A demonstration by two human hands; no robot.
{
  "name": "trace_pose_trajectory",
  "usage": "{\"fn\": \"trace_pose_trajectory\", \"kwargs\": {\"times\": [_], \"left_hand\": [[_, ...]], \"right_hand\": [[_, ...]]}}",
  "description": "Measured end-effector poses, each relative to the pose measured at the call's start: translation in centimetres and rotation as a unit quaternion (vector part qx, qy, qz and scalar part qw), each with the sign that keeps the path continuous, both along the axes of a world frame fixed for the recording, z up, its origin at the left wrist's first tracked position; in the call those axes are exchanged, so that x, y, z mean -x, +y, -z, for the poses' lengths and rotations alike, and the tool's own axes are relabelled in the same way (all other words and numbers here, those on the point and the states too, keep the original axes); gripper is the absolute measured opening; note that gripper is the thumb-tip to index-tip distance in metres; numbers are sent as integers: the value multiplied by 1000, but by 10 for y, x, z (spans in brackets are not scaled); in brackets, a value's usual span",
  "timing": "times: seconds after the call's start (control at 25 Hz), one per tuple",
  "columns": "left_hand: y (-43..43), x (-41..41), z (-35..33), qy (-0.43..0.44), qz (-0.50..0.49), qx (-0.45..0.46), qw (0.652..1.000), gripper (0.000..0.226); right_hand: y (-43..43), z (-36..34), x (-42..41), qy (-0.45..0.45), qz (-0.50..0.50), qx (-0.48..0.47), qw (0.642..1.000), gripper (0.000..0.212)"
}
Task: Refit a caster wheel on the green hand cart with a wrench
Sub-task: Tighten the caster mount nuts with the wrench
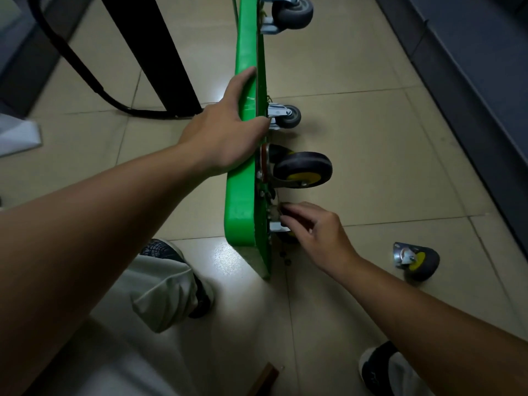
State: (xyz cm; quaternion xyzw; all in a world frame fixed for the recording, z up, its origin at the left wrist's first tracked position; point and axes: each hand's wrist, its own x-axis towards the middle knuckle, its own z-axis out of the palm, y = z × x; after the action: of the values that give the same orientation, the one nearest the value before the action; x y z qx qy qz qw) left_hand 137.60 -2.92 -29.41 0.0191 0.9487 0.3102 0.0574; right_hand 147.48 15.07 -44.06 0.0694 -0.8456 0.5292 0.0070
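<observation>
A left hand (225, 130) clamps over the top edge of the green hand cart (245, 167), stood on its side on the tiled floor (357, 124). The right hand (317, 232) pinches a small dark fitting (285, 216) on its underside; a loose caster wheel (417, 260) lies at three o'clock.

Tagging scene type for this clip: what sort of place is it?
Probably an indoor office or workroom, seen at floor level. It has glossy beige tiles, a black frame like a furniture leg, and a dark panel along the right. The cart stands on edge.
</observation>
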Motion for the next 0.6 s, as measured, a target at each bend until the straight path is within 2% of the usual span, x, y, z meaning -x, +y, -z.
{"fn": "trace_pose_trajectory", "kwargs": {"times": [0.12,0.24,0.48,0.6], "left_hand": [[-2,0,1,-6,5,-19,1000,82],[-2,1,0,-6,8,-23,1000,83],[-1,3,0,-6,6,-10,1000,82],[-3,2,1,-7,3,-13,1000,82]], "right_hand": [[-3,12,6,65,-23,8,998,26],[-4,19,4,86,-43,10,995,26],[-24,19,-14,45,3,95,994,29],[-23,14,-11,19,-4,118,993,27]]}}
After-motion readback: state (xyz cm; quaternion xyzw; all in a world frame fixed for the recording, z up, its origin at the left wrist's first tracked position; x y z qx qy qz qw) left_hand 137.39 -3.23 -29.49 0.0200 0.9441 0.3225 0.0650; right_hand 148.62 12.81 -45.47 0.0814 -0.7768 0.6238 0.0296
